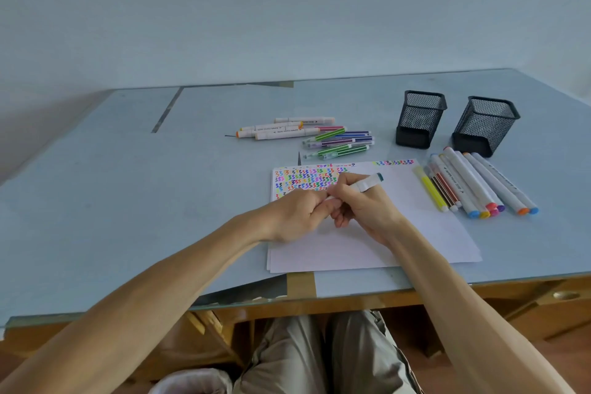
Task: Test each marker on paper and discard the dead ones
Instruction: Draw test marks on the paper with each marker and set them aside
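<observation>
Pale blue desk (128,201) is stretching wide under everything. Over the paper (367,243), the left hand (297,214) is pinching one end of a white marker (367,184) while the right hand (364,208) is gripping its barrel, teal end pointing toward two o'clock.

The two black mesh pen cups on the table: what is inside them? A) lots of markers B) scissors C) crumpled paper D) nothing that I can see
D: through the mesh, both black mesh pen cups look empty, while the markers lie on the table in groups around the white paper.
</observation>
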